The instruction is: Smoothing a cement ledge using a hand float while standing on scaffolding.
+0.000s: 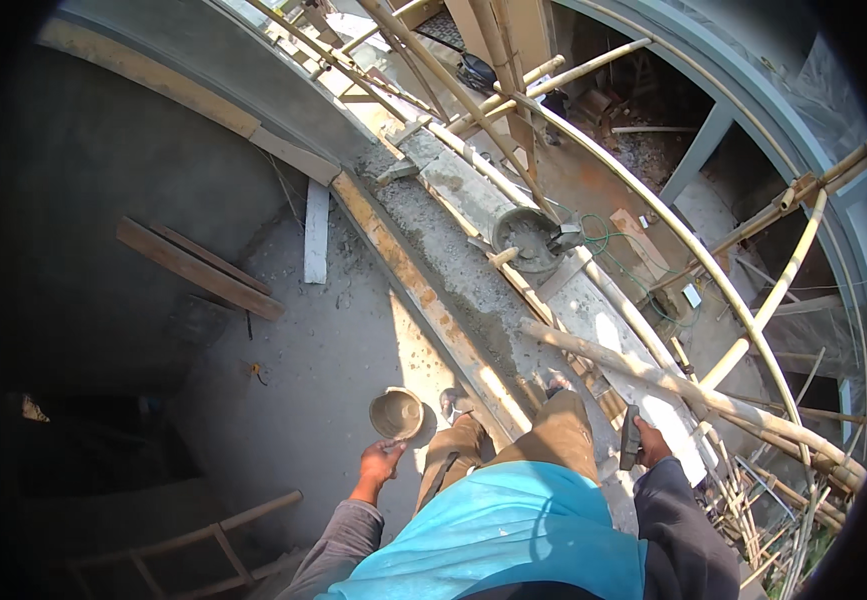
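Note:
My left hand (381, 460) grips the edge of a small, round, mortar-stained bucket (395, 407) over the grey floor. At my right side, my right hand (650, 438) is closed on a grey flat tool (629, 432), probably a float or trowel. Between my feet runs a narrow stained board (398, 255) along a raised edge. Beside it, a mortar-streaked ledge (453, 280) holds a round basin (521, 243) with grey mix and a tool at its right rim.
Bamboo scaffolding (673, 230) runs along the right over a lower level with a green hose (598, 240). A pole (613, 360) crosses the ledge near my right leg. Loose planks (198, 270) and a white board (315, 235) lie left. A bamboo ladder (233, 540) is at lower left.

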`<state>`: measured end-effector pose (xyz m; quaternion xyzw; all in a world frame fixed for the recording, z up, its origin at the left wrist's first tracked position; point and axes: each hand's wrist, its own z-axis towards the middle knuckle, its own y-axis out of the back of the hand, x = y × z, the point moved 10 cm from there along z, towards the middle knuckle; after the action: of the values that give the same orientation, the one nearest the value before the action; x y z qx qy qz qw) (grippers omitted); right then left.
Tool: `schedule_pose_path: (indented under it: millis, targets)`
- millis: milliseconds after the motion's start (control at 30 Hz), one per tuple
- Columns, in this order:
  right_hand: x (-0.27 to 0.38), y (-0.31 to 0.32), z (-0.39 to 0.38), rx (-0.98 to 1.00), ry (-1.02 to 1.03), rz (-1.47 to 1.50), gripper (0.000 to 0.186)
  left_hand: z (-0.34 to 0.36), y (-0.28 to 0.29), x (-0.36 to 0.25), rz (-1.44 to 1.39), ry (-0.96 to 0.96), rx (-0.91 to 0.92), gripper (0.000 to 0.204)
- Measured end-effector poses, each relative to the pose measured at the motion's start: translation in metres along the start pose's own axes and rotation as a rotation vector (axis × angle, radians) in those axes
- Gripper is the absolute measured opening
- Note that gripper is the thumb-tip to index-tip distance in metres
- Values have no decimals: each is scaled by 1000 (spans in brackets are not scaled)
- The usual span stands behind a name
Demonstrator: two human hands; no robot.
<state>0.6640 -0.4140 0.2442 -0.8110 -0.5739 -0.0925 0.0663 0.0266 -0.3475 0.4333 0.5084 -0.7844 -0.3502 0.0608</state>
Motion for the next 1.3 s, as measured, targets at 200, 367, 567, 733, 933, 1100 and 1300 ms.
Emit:
schedule_pose_path:
  millis: [200,367,567,733,933,1100,1300]
  targets:
    - [13,-4,-7,107,17,-48,45,-26,14,118,-386,144,-71,43]
    - [74,-18,3,131,157,-6,38,-34,15,155,-543,220,-195,49]
    - [130,-42,-47,103,219,-115,41,-21,24,169,-478,158,-313,49]
    - [141,-47,-62,66,257,-83,39,-14,26,203,-408,131,-413,50]
    - [123,-20,-32,97,201,-84,48,-42,23,175,-341,121,-385,54]
    - [113,-1,-36,86,99,-121,43,-84,24,116,-429,120,-336,55]
    - [139,15,-17,36,67,-153,43,-88,9,97,-445,107,-307,56]
